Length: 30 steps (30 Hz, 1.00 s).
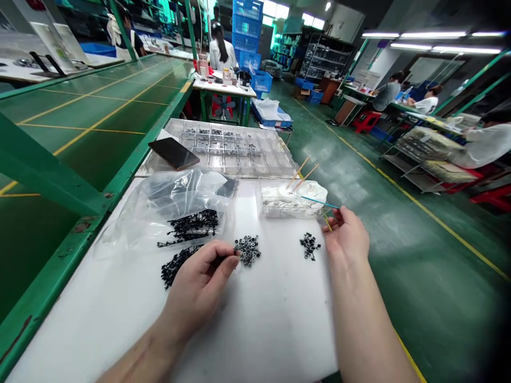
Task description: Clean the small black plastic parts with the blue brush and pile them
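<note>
My left hand (209,276) is closed in a pinch at the left edge of a pile of small black and silver rings (248,250); whatever sits between its fingertips is too small to make out. My right hand (347,234) grips a thin blue stick (319,201), whose far end reaches a lumpy white mass (283,198) in a clear box. Two wooden sticks (301,175) stand up from that white mass. Between the hands, nearer the right one, lies a small group of black parts (310,246). Branching black plastic pieces (175,267) are heaped behind my left hand.
A clear plastic bag (159,199) with more black pieces lies at the left. Behind are a phone (174,152) and a clear compartment tray (239,159) of small parts. A green metal frame (91,213) borders the white table (271,330). Other people sit farther off.
</note>
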{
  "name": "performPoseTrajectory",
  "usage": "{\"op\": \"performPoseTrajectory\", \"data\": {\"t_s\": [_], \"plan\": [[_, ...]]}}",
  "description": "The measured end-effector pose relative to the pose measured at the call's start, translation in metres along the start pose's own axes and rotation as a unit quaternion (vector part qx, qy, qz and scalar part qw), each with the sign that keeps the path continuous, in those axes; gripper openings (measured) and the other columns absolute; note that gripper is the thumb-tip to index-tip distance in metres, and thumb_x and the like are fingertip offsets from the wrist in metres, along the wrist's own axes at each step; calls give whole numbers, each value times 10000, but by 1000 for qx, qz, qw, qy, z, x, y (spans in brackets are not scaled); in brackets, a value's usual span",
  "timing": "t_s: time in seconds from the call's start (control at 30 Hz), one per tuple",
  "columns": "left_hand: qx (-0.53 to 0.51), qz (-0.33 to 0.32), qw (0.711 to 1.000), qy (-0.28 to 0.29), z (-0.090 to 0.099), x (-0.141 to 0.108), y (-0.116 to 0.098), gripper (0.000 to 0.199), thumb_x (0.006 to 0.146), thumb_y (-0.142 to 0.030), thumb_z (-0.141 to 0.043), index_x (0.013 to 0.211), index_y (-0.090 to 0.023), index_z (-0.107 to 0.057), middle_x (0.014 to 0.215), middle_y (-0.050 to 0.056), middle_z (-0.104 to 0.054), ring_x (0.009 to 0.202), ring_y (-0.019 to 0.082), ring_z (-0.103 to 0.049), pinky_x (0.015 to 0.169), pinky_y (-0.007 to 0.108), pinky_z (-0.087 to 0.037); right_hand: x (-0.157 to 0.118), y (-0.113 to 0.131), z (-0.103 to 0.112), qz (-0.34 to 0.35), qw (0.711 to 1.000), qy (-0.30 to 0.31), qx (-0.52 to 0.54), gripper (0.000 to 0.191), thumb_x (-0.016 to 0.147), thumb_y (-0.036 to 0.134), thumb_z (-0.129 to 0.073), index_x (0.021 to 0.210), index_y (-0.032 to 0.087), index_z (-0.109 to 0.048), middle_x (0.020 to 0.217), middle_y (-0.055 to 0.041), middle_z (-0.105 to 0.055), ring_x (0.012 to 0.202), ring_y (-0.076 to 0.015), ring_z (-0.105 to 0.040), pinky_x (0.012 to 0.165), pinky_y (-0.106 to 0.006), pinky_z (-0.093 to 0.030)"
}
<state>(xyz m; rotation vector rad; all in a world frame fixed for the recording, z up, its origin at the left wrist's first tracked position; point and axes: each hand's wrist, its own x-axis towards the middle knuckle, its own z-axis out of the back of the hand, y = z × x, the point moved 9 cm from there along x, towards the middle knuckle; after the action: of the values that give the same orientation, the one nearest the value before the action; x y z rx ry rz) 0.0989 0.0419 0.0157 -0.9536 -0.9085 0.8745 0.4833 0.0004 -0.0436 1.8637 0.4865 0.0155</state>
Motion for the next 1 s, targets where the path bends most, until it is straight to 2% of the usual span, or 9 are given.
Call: {"op": "performPoseTrajectory", "data": {"t_s": [0.2,0.27,0.33,0.43,0.53,0.57,0.63,0.83,1.0], "plan": [[-5,13,1000,3,-1,0,3,176,1051,-340,-653,951,-221,-735,935,54,-767,797,197,-702,673,278,-570,3,11,12,28,998,-46,-43,260,793,331,-769,949,222,-593,915,-2,-625,632,-139,-549,448,-268,-413],[-11,13,1000,1,-1,0,4,177,1049,-345,-662,946,-220,-733,930,52,-764,793,193,-695,682,281,-562,-9,26,15,96,992,-67,-52,294,814,298,-781,1036,251,-594,1018,4,-624,749,-146,-577,532,-268,-464],[-23,8,1000,-1,-1,0,3,171,1047,-348,-673,947,-222,-732,922,48,-759,789,189,-685,701,285,-554,-36,51,6,233,969,-33,-75,337,850,270,-786,1131,286,-601,1134,13,-630,898,-147,-606,689,-275,-520],[-36,5,999,-1,-2,0,3,158,1050,-339,-673,961,-224,-735,930,50,-758,816,191,-683,735,295,-547,-101,59,-49,403,864,223,-205,153,929,299,-739,1066,273,-676,1010,5,-679,867,-166,-622,785,-319,-514],[-38,5,999,-4,-1,1,4,124,1048,-320,-677,987,-230,-738,956,46,-763,852,192,-687,758,300,-535,-161,2,-88,364,675,499,-405,18,928,260,-694,915,254,-705,825,-3,-690,726,-178,-611,682,-329,-462],[-39,6,999,-6,-1,1,4,113,1045,-317,-682,992,-233,-736,957,43,-763,854,191,-687,759,303,-530,-171,-16,-90,338,618,540,-460,36,917,236,-677,897,251,-703,822,-9,-705,715,-182,-617,666,-331,-448],[-42,9,999,-12,0,0,4,109,1042,-320,-688,991,-233,-731,953,41,-758,853,193,-689,764,311,-525,-174,-37,-87,299,556,559,-538,63,905,209,-645,892,247,-693,840,-22,-730,720,-194,-631,665,-342,-434],[-61,10,998,-2,-4,-1,4,114,1039,-299,-687,954,-224,-700,933,35,-724,866,191,-675,772,318,-518,-168,-49,-84,282,517,565,-578,32,887,242,-699,918,245,-695,864,-25,-731,770,-209,-647,685,-339,-426],[-60,7,998,5,-5,-1,3,101,1042,-276,-683,960,-220,-702,926,23,-708,862,179,-659,760,311,-498,-166,-52,-84,260,518,570,-582,44,911,222,-707,873,243,-712,876,-24,-745,797,-204,-656,701,-331,-433]]}}
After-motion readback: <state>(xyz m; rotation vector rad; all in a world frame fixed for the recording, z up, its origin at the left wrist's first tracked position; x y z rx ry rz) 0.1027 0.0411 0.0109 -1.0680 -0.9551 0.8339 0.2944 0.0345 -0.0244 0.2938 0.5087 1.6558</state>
